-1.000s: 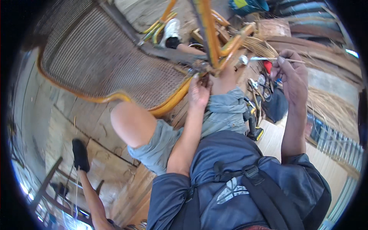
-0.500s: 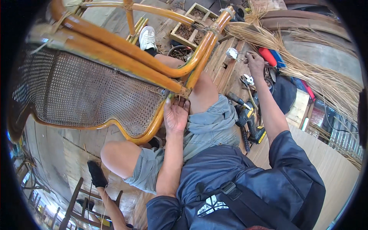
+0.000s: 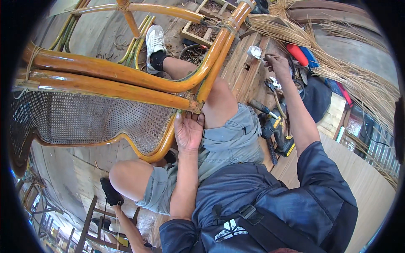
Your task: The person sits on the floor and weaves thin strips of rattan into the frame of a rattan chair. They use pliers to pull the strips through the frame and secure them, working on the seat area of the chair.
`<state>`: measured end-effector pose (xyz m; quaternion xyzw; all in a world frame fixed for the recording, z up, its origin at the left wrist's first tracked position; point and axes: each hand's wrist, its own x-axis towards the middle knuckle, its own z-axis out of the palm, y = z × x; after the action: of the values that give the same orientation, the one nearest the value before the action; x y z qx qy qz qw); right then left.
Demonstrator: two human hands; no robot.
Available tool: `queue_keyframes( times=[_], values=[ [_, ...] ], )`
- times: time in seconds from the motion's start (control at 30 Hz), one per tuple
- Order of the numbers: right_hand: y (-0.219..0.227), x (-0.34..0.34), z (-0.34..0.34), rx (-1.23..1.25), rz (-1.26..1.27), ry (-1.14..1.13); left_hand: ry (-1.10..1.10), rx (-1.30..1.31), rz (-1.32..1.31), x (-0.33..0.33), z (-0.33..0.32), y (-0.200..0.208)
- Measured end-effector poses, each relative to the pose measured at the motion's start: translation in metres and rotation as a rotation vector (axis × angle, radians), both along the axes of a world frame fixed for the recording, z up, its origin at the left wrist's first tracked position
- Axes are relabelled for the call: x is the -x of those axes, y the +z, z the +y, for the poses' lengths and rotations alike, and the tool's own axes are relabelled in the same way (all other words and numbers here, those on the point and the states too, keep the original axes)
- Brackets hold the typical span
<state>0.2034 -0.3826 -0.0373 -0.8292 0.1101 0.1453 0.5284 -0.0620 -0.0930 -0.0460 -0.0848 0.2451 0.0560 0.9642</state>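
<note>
Two hands: right (image 3: 279,67) pinches a slim, brownish stick (image 3: 263,56); left (image 3: 188,134), grip unclear, touches a glossy amber rattan frame (image 3: 126,93) weak support could tip.

The fingertips of the left hand (image 3: 188,134) are partly hidden under the rattan frame (image 3: 114,91) — itself cut off at the top edge. The thin stick (image 3: 263,56) in the right hand (image 3: 279,66) is too small to make out clearly — and another person's leg (image 3: 130,230) runs off below.
</note>
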Motion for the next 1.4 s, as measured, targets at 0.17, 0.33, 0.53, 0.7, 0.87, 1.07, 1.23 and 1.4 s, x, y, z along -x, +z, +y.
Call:
queue_keyframes(
  times=[0.17,0.33,0.53,0.7,0.87,1.07,1.23,1.4],
  values=[
    [0.005,0.001,-0.012,-0.263,0.057,-0.195,-0.008,0.000,-0.004,0.001,-0.001,-0.004],
    [-0.002,0.002,-0.019,-0.396,0.082,-0.301,-0.007,-0.016,0.001,0.002,-0.001,-0.003],
    [-0.010,0.007,-0.019,-0.423,0.189,-0.264,0.004,-0.017,0.006,0.002,-0.002,-0.003],
    [-0.005,0.006,-0.027,-0.555,0.177,-0.400,0.005,-0.014,0.010,-0.001,-0.004,-0.005],
    [-0.006,0.008,-0.024,-0.569,0.176,-0.382,-0.001,-0.050,0.025,-0.001,-0.001,0.002],
    [0.004,0.010,-0.058,-0.757,0.215,-0.218,0.005,-0.053,0.013,0.001,-0.003,-0.001],
    [0.128,0.046,0.016,-0.746,0.082,0.031,0.050,-0.022,-0.007,0.008,-0.004,-0.004],
    [0.213,0.113,0.120,-0.742,0.095,0.365,0.081,0.034,-0.021,0.002,-0.010,-0.012]
  ],
)
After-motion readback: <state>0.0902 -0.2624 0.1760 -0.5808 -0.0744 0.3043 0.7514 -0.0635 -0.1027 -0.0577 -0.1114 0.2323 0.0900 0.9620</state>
